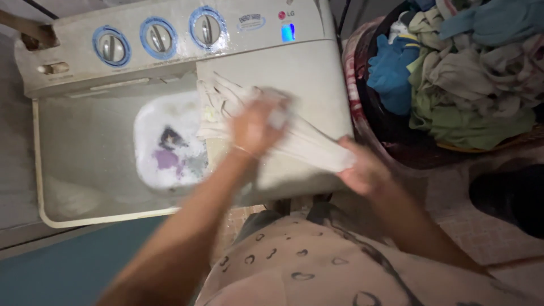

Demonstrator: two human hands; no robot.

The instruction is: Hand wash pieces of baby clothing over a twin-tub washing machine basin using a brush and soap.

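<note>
Cloth: a pale, whitish cloth point(306, 141) lies stretched across the closed lid point(306, 73) of the twin-tub washing machine point(73, 73), one end bunched near the open wash tub point(90, 147).
How it handles: I judge it soft, limp and light, probably wet and a little clingy; it will sag wherever I do not hold it, so the two ends are the places to grip.
Left hand: my left hand point(258, 126) sits on the middle of the cloth, blurred, fingers curled down over it; I cannot tell whether it is pinching or only pressing.
Right hand: my right hand point(362, 170) is closed on the near end of the cloth at the lid's front edge, fingers folded around the fabric.
Arms: both forearms reach forward from low in the view, the left crossing over the tub's corner, the right coming in from the right side.
Tub: foamy water with purple and dark laundry point(169, 153) floating in it.
Nearby: a round basket point(362, 107) heaped with mixed clothes point(470, 73) stands just beside the machine's right side.
</note>
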